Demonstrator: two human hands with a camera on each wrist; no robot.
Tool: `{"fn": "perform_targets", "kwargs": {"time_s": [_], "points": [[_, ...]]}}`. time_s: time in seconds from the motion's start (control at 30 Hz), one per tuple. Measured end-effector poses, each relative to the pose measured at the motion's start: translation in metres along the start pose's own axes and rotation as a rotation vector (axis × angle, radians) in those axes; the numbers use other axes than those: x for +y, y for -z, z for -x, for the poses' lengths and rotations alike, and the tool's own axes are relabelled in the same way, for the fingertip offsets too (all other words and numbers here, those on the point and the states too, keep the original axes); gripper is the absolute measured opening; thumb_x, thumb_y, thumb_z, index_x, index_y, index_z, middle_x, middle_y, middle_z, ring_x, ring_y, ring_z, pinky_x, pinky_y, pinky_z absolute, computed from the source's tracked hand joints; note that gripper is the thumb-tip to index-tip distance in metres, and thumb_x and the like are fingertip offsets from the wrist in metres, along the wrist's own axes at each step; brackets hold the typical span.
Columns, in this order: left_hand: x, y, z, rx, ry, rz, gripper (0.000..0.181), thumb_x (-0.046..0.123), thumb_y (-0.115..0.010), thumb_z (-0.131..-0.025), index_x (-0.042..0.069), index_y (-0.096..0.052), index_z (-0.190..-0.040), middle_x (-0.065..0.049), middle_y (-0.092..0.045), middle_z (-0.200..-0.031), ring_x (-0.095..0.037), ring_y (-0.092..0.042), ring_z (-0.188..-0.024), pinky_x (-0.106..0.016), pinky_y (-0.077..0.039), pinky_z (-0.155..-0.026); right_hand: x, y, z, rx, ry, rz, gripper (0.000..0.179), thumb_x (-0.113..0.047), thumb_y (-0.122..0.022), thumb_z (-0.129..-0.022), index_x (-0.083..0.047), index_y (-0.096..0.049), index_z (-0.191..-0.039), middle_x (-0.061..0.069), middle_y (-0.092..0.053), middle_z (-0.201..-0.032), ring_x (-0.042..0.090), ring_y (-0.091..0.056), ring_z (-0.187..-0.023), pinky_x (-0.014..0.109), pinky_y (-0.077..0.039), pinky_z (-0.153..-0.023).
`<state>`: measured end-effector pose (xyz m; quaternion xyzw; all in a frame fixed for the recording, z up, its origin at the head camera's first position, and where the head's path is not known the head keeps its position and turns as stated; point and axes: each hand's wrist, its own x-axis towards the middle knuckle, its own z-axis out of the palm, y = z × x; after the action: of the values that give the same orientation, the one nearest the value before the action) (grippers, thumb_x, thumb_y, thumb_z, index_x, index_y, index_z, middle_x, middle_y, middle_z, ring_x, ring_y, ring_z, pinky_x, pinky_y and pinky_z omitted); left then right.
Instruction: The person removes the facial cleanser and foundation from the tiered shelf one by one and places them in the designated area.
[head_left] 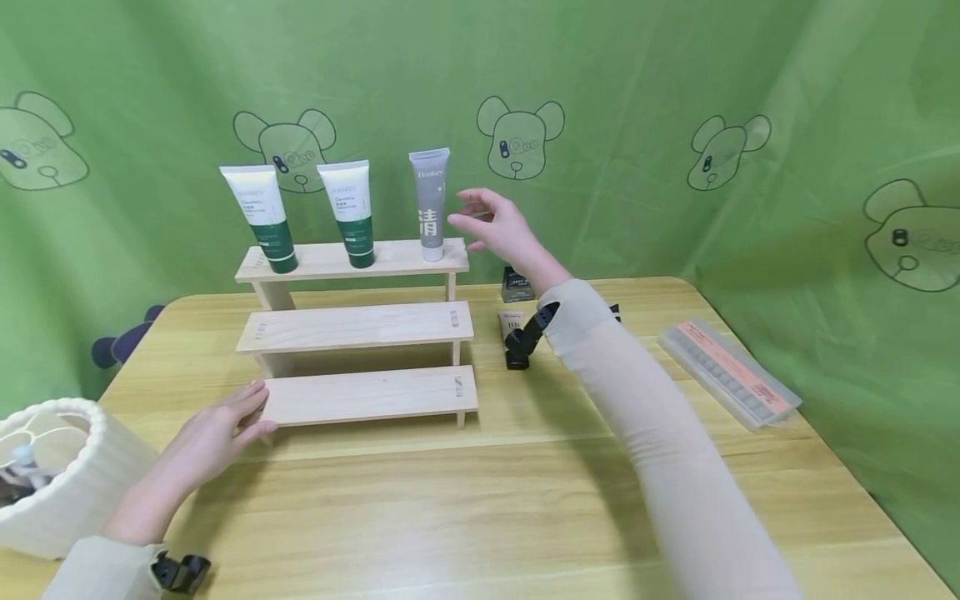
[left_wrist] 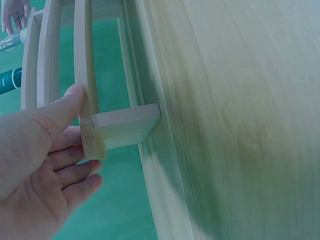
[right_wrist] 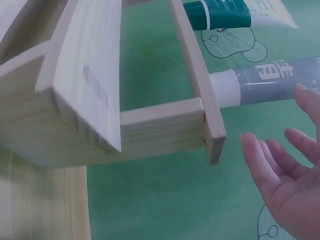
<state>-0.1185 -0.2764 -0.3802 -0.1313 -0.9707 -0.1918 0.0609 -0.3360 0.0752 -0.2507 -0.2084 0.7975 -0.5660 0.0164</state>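
I judge the grey tube (head_left: 431, 196) placed: right hand (head_left: 498, 227) empty, loose at its three o'clock, contact unclear; left hand (head_left: 213, 429) grips the shelf (head_left: 360, 327); next, withdraw.

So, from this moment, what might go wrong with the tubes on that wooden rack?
The gray tube stands on its cap near the right end of the top shelf, with the right hand close beside it; a stray brush could tip it off.

The left hand grips the bottom shelf at its left end, so a tug might rock the two white-and-green tubes as well.
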Motion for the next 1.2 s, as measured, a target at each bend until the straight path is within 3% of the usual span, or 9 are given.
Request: {"fn": "perform_targets", "kwargs": {"time_s": [0.2,0.57,1.2], "points": [[0.000,0.001,-0.001,-0.006,0.001,-0.004,0.055,0.021,-0.065,-0.086,-0.013,-0.046,-0.125,-0.030,-0.038,-0.133,-0.048,-0.038,-0.118,-0.059,-0.032,-0.095,0.000,-0.009,-0.003,-0.014,-0.035,-0.053,0.051,-0.018,-0.065,-0.087,-0.005,-0.045,-0.132,0.012,-0.052,-0.123,0.024,-0.053,-0.106,0.033,-0.054,-0.076],[0.000,0.000,0.000,-0.018,0.013,0.002,0.057,0.026,-0.063,-0.088,-0.013,-0.046,-0.126,-0.030,-0.038,-0.134,-0.048,-0.037,-0.119,-0.059,-0.031,-0.096,-0.004,-0.020,-0.004,-0.012,-0.065,-0.070,0.037,-0.013,-0.064,-0.087,0.001,-0.053,-0.119,0.012,-0.057,-0.111,0.025,-0.055,-0.101,0.030,-0.054,-0.074],[0.000,-0.001,0.001,-0.014,0.014,0.008,0.057,0.026,-0.063,-0.088,-0.012,-0.046,-0.126,-0.029,-0.038,-0.134,-0.048,-0.037,-0.119,-0.059,-0.031,-0.096,-0.005,-0.025,0.000,-0.002,-0.041,-0.123,0.034,-0.008,-0.064,-0.087,0.003,-0.052,-0.117,0.015,-0.059,-0.110,0.024,-0.058,-0.098,0.033,-0.054,-0.076]]}}
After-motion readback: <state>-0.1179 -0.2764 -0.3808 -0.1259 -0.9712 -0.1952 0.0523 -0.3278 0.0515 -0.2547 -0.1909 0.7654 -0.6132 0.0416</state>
